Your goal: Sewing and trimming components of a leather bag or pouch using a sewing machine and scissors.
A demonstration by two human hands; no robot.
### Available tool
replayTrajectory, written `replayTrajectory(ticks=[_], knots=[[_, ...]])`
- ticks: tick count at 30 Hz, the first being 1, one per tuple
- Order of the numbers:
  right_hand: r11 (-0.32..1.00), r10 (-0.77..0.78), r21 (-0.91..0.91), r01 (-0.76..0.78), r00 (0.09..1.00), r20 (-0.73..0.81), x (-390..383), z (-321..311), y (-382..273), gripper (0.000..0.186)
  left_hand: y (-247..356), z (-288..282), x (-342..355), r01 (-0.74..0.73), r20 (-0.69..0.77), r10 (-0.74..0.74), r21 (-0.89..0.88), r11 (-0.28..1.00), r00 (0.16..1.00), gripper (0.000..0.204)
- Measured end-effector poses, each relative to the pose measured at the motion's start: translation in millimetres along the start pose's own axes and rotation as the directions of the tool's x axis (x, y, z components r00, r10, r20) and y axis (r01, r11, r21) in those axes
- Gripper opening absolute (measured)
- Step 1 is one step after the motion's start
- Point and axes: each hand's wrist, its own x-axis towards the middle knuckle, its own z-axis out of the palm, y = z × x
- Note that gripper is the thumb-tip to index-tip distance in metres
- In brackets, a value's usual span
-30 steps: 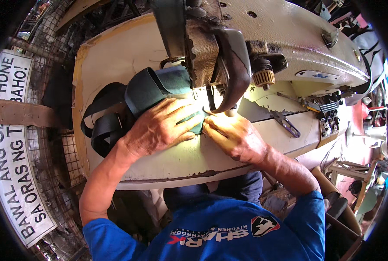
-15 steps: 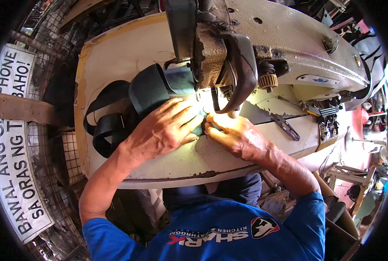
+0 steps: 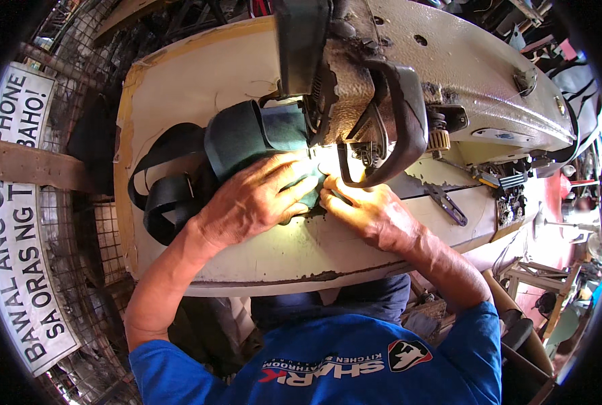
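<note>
A dark green bag [image 3: 237, 140] of thick cloth lies under the head of a sewing machine [image 3: 347, 91]. Its dark webbing strap [image 3: 160, 214] loops out over the table to the left. My left hand [image 3: 250, 197] rests across the bag's near part, fingers curled and gripping it close to the lit needle area. At the bag's right edge, my right hand [image 3: 375, 214] pinches the cloth between thumb and fingers, just below the machine's curved dark guard [image 3: 412, 121]. The needle and the fingertips' exact contact are partly hidden by glare and the guard.
Dark metal thread snips [image 3: 447, 206] lie on the pale worktable [image 3: 247, 266] right of my right hand. Beyond them sit metal machine parts [image 3: 510, 208] and a yellow-and-black tool [image 3: 484, 181]. Wire mesh and a white sign [image 3: 34, 270] stand at the left.
The machine and table appear shifted slightly right and down in view. Both hands keep their grip on the bag, with hardly any movement of the fingers.
</note>
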Motion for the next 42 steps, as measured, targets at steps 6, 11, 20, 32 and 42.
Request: replayTrajectory(ticks=[6,11,20,32,42], knots=[[0.999,0.035,-0.032,-0.035,0.999,-0.019,1,3,4,0.031,-5,-2,5,0.018,0.036,-0.017,-0.044,0.999,0.999,0.036],[0.999,0.042,-0.017,-0.042,0.999,0.002,0,1,4,0.031,-7,0,5,0.038,0.027,-0.035,-0.117,0.992,0.999,0.035],[0.999,0.005,-0.047,-0.005,1.0,-0.011,1,2,5,0.029,-6,-3,7,-0.006,0.0,0.006,-0.068,0.998,1.0,0.036],[0.986,0.057,-0.159,-0.057,0.998,-0.002,2,-4,-4,0.03,-11,0,7,-0.056,-0.022,0.057,0.054,0.997,0.998,0.031],[0.447,0.516,0.051,-0.893,0.211,-0.83,-148,-43,29,0.041,-7,-3,9,-0.087,-0.018,0.09,0.135,0.987,0.996,0.027]])
